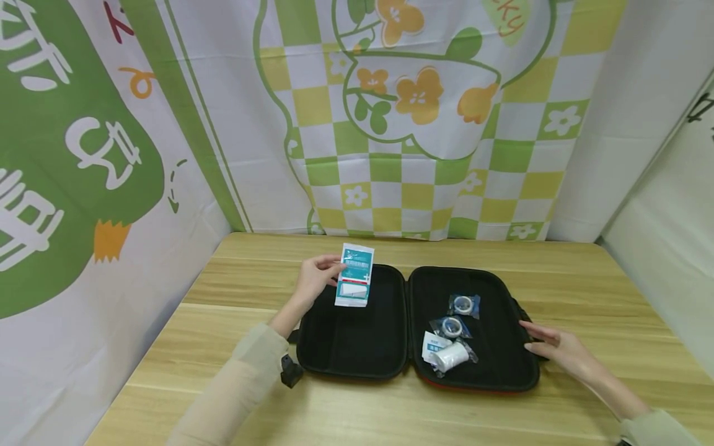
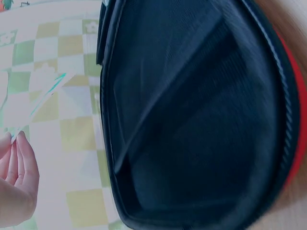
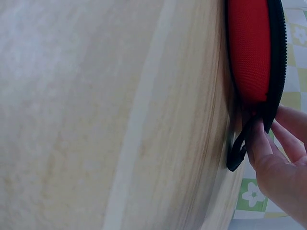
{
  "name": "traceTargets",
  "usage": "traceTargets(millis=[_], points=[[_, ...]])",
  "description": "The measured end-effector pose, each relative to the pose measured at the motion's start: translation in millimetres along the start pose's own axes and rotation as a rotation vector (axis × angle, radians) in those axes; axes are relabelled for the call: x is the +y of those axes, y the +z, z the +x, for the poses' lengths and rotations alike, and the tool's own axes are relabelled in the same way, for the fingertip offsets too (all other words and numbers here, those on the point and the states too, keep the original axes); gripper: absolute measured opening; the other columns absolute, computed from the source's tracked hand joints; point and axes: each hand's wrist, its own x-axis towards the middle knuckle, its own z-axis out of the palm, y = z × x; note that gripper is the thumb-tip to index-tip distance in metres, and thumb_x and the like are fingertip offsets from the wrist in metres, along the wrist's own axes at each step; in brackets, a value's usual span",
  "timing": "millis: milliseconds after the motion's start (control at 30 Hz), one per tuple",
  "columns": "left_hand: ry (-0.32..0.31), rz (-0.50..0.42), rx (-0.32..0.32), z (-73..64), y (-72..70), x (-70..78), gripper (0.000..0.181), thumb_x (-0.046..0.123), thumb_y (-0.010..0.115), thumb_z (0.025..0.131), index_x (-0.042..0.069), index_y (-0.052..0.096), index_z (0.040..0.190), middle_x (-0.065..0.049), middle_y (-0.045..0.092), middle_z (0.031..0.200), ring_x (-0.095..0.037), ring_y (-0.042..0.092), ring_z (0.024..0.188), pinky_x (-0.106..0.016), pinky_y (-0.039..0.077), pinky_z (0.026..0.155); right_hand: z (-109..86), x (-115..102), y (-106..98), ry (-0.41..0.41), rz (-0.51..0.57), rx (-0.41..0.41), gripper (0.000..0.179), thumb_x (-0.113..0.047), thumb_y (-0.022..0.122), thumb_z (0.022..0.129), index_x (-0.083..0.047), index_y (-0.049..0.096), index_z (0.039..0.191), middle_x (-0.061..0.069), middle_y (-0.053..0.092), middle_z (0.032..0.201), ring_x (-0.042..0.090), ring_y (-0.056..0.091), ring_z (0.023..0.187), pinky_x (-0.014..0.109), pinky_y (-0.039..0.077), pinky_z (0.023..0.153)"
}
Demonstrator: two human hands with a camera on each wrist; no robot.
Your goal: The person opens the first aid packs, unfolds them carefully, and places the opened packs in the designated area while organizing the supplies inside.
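My left hand (image 1: pixel 316 280) pinches a flat teal-and-white sealed packet (image 1: pixel 354 275) by its left edge, above the left half of an open black zip case (image 1: pixel 357 347). The left wrist view shows the packet (image 2: pixel 45 96) nearly edge-on in the fingers. At the right side of the case, my right hand (image 1: pixel 563 352) holds the rim beside the handle, thumb and fingers on either side. The case's outside (image 3: pixel 249 52) is red in the right wrist view. In its right half lie two wrapped tape rolls (image 1: pixel 463 305), a wrapped white roll (image 1: pixel 450 356) and a small white-and-blue packet (image 1: pixel 434 344).
The case lies on a wooden table (image 1: pixel 251 272). Behind the table hangs a green, yellow and white checked cloth (image 1: pixel 385 198), with a printed cloth (image 1: pixel 67 155) to the left and white cloth to the right.
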Motion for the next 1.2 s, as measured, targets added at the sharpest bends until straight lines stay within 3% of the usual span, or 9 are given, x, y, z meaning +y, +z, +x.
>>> traceTargets(millis=[233,400,500,633,800,833,1000,1200], points=[[-0.070,0.072,0.053,0.7,-16.2,-0.6,0.026,0.005,0.063,0.080,-0.008,0.062,0.103,-0.023,0.064,0.091,-0.006,0.056,0.058,-0.025,0.051,0.053,0.3,0.8,-1.9,0.003,0.012,-0.005,0.057,-0.024,0.059,0.085,0.008,0.040,0.128,-0.026,0.043,0.110,-0.024,0.033,0.090,0.012,0.043,0.071],[-0.079,0.077,0.085,5.6,-27.3,-8.7,0.025,0.000,0.061,0.081,-0.012,0.061,0.102,-0.020,0.065,0.084,-0.006,0.055,0.053,-0.030,0.052,0.054,-0.3,1.1,-1.5,-0.006,0.011,0.005,0.056,-0.023,0.059,0.084,0.007,0.041,0.127,-0.026,0.045,0.110,-0.024,0.035,0.091,0.012,0.043,0.071],[-0.104,0.075,0.097,7.3,-34.2,-11.2,0.025,-0.001,0.058,0.082,-0.013,0.059,0.103,-0.017,0.064,0.080,-0.006,0.053,0.052,-0.028,0.052,0.053,-0.3,2.5,-1.3,-0.022,0.008,0.001,0.053,-0.020,0.059,0.085,0.007,0.042,0.128,-0.007,0.050,0.119,-0.021,0.038,0.090,0.012,0.043,0.071],[-0.145,0.093,0.093,9.3,-43.5,-14.7,0.027,-0.001,0.055,0.084,-0.013,0.057,0.107,-0.022,0.063,0.087,-0.006,0.054,0.054,-0.023,0.051,0.054,-0.1,2.9,-1.0,-0.023,0.005,-0.003,0.052,-0.019,0.058,0.085,0.007,0.041,0.128,0.011,0.048,0.125,-0.020,0.039,0.090,0.012,0.044,0.070],[-0.202,0.126,0.092,11.1,-53.9,-19.6,0.029,-0.001,0.052,0.085,-0.012,0.054,0.112,-0.028,0.058,0.100,-0.005,0.054,0.058,-0.029,0.053,0.064,-0.8,0.5,-0.5,0.006,-0.020,0.006,0.055,-0.021,0.059,0.085,0.008,0.041,0.127,0.011,0.047,0.124,-0.021,0.037,0.090,0.012,0.044,0.071],[-0.212,0.131,0.090,11.2,-55.3,-20.5,0.029,-0.001,0.051,0.085,-0.012,0.054,0.112,-0.027,0.058,0.101,-0.005,0.054,0.059,-0.031,0.053,0.065,-1.1,-0.1,-0.5,0.000,-0.024,0.003,0.055,-0.021,0.059,0.085,0.009,0.040,0.127,0.016,0.046,0.125,-0.021,0.037,0.090,0.013,0.044,0.071],[-0.251,0.153,0.086,11.3,-58.3,-25.2,0.030,-0.004,0.050,0.083,-0.012,0.055,0.111,-0.025,0.059,0.096,-0.007,0.054,0.056,-0.028,0.052,0.061,-1.5,-1.4,0.0,0.007,-0.018,-0.005,0.056,-0.021,0.058,0.086,0.010,0.039,0.128,0.026,0.041,0.127,-0.023,0.034,0.089,0.012,0.044,0.070],[-0.297,0.198,0.093,13.5,-55.8,-31.0,0.030,-0.005,0.049,0.082,-0.011,0.056,0.111,-0.027,0.059,0.099,-0.011,0.054,0.059,-0.030,0.052,0.063,-0.5,-0.3,-0.8,0.010,-0.031,-0.001,0.057,-0.024,0.059,0.085,0.008,0.040,0.128,0.014,0.045,0.125,-0.024,0.034,0.090,0.012,0.043,0.071]])
